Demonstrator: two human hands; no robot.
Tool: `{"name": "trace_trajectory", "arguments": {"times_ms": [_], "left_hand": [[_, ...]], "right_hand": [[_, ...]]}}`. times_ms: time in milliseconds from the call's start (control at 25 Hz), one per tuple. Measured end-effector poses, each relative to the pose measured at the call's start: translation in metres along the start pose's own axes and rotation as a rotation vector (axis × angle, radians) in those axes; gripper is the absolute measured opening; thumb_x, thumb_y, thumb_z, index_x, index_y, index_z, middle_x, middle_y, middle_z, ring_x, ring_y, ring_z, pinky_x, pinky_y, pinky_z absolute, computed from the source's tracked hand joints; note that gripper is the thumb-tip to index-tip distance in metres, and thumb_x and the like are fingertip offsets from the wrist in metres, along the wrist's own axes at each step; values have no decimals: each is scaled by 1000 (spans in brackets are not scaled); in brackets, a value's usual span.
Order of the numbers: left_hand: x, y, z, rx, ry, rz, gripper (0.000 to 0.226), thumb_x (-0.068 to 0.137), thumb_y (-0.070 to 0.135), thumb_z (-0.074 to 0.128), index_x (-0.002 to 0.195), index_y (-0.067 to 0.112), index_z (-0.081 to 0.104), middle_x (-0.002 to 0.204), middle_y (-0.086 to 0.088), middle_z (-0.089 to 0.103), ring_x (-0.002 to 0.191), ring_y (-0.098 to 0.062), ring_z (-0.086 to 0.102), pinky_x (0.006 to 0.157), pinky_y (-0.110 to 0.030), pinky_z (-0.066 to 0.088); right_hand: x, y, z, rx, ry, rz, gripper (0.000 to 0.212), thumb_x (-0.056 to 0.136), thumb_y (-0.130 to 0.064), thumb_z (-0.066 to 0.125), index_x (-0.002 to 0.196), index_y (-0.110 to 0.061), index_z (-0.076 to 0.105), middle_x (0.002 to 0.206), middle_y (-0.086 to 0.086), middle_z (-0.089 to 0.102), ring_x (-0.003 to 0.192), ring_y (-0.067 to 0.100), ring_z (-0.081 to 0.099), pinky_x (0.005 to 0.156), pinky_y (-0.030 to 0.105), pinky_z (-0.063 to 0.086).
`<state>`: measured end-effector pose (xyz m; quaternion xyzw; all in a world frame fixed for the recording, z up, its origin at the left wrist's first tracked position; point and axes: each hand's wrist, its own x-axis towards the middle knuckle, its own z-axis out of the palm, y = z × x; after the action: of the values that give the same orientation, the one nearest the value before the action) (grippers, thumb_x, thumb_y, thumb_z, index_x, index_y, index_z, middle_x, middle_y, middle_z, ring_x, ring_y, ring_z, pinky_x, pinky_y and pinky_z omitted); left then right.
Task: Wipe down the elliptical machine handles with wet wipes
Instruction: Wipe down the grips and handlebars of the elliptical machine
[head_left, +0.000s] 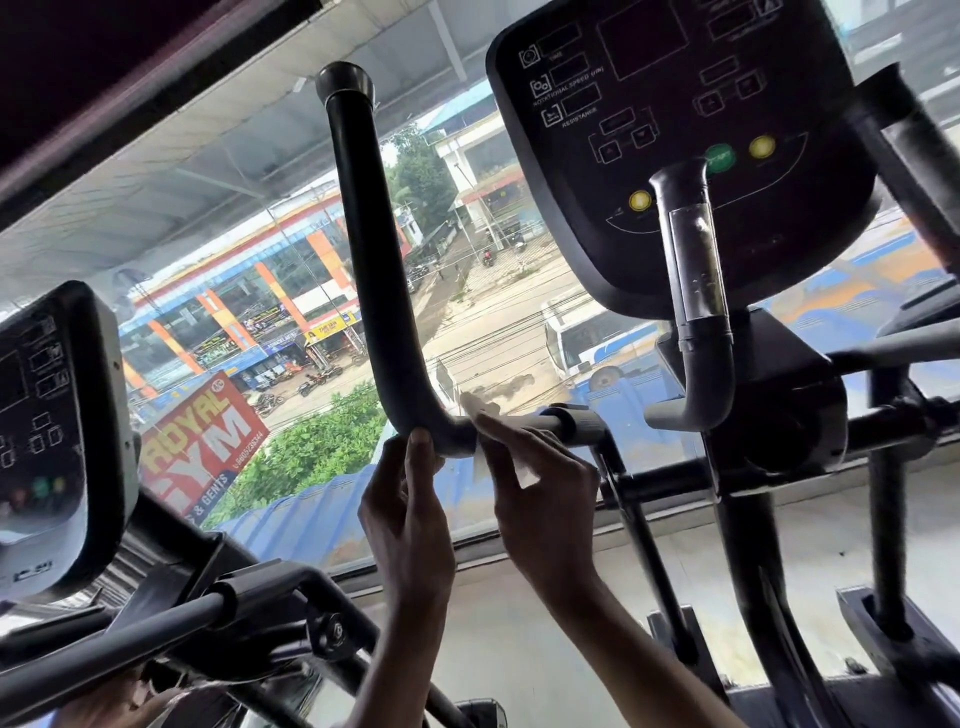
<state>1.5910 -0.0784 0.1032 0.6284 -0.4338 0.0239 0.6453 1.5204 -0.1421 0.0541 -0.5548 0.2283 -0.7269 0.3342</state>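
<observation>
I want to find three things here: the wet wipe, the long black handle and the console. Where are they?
wet wipe (482, 410): head view, its pale crumpled upper edge.
long black handle (371, 234): head view, middle of its upright stretch.
console (675, 135): head view, centre of the dark panel face.

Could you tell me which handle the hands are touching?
The tall black curved handle left of the console, at its lower bend; the short grey handle before the console is untouched.

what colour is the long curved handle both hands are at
Black along its whole length, the long curved tubular handle; the head view shows it best.
</observation>
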Motion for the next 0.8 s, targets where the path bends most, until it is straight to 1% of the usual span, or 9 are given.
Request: {"name": "trace_trajectory", "arguments": {"times_ms": [120, 200, 240, 360, 440, 520, 640, 680, 800], "left_hand": [[0, 8, -1, -33, 67, 11, 32, 91, 47, 59, 111, 23, 68, 100, 5, 76, 98, -11, 72, 88, -39, 56], [2, 15, -2, -81, 89, 34, 39, 88, 37, 66, 124, 24, 62, 110, 7, 75, 103, -8, 72, 85, -25, 54], [3, 17, -3, -95, 88, 50, 41, 89, 30, 67, 129, 22, 60, 113, 8, 74, 104, -9, 72, 84, -22, 54], [5, 22, -6, -105, 62, 94, 43, 91, 19, 64, 133, 17, 59, 120, 4, 72, 104, -13, 72, 84, -25, 55], [7, 23, -9, -90, 45, 113, 40, 92, 19, 62, 132, 14, 61, 120, 2, 72, 102, -15, 73, 85, -29, 56], [9, 25, -10, -75, 30, 122, 39, 92, 19, 62, 131, 14, 61, 118, 6, 73, 101, -14, 73, 85, -29, 57], [11, 27, -11, -60, 22, 140, 38, 93, 20, 62, 130, 14, 61, 116, 13, 73, 100, -7, 73, 83, -24, 55], [13, 28, -11, -55, 25, 144, 38, 93, 22, 61, 131, 16, 61, 118, 15, 72, 101, -7, 72, 84, -25, 55], [23, 34, -10, -48, 19, 161, 44, 93, 32, 61, 136, 20, 58, 128, 11, 68, 106, -15, 72, 87, -31, 56]], "right_hand": [[9, -35, 11, 130, -9, 15, 22, 95, -5, 73, 113, -14, 81, 108, -10, 79, 100, 0, 73, 86, 25, 59], [16, -40, 16, 155, 18, 19, 22, 95, -4, 72, 112, -14, 81, 105, -9, 80, 97, 1, 74, 84, 25, 58], [16, -40, 16, 137, 12, -12, 23, 95, -2, 72, 114, -12, 80, 109, -7, 79, 100, 3, 73, 85, 26, 58], [4, -32, 4, 132, -118, -123, 33, 95, 3, 72, 126, -6, 73, 131, -1, 72, 121, 13, 67, 98, 30, 54], [6, -26, -6, 162, -208, -155, 36, 95, 5, 71, 129, -6, 71, 135, 0, 70, 126, 15, 65, 101, 33, 53], [22, -20, -10, 225, -269, -105, 32, 94, 4, 72, 123, -8, 75, 127, -1, 74, 116, 12, 70, 93, 34, 59], [47, -24, -6, 392, -322, 92, 19, 90, 4, 75, 107, -5, 80, 106, 2, 77, 97, 15, 77, 81, 42, 65], [54, -30, -2, 412, -312, 133, 16, 89, 3, 76, 102, -4, 81, 101, 2, 78, 93, 15, 77, 80, 40, 65], [74, -49, 17, 321, -196, 91, 13, 87, 0, 80, 96, -9, 82, 93, -3, 79, 87, 5, 76, 78, 18, 58]]}}
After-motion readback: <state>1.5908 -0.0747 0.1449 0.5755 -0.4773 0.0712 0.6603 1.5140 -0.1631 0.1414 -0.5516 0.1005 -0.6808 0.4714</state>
